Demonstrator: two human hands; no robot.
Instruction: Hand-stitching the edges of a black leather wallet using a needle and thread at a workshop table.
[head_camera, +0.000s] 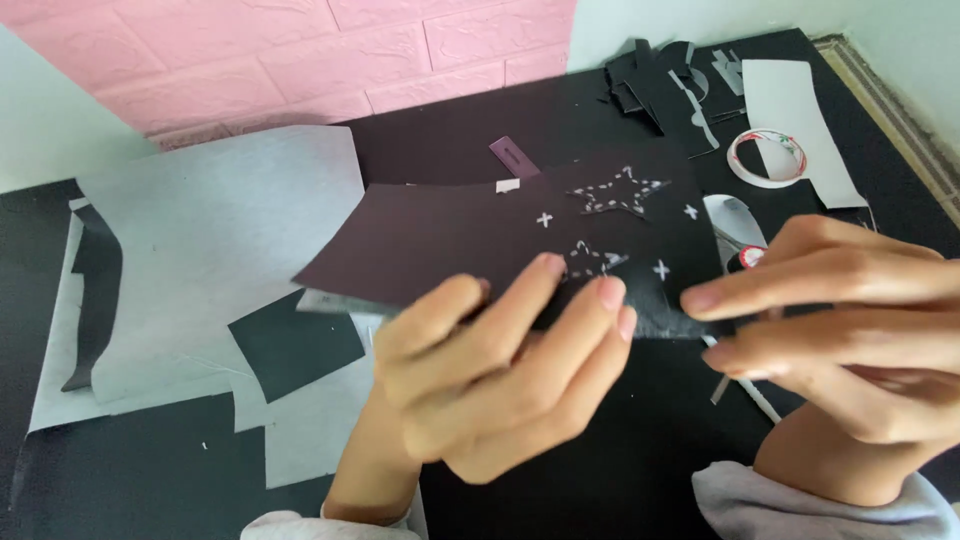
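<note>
Head-camera view: a dark sheet of card (450, 235), marked with white dashed star outlines and small white crosses, is held up above the black table (600, 470) between two bare hands. The left hand (490, 375) is closed on the card's lower edge, its fingertips (610, 293) laid on the front face just below the smaller star; the thumb is hidden behind the sheet, so the grip is a pinch on the card. The right hand (840, 320) is set at the card's right edge, its fingers stretched leftward and touching the sheet near one cross; whether this grip is actually clamped on the card cannot be told, since the contact is blurred. A small object with a red and white end (750, 257) is seen just beside the right fingers, and its kind cannot be made out.

Behind the card, a roll of white tape (766, 158) is lying on the table near a white paper strip (800, 125). Black offcuts (655, 85) are piled at the far edge. A large sheet of grey paper (220, 230) is spread to the left, with a black cut piece (295, 345) resting on it. A pink brick-pattern wall (300, 50) is seen beyond.
</note>
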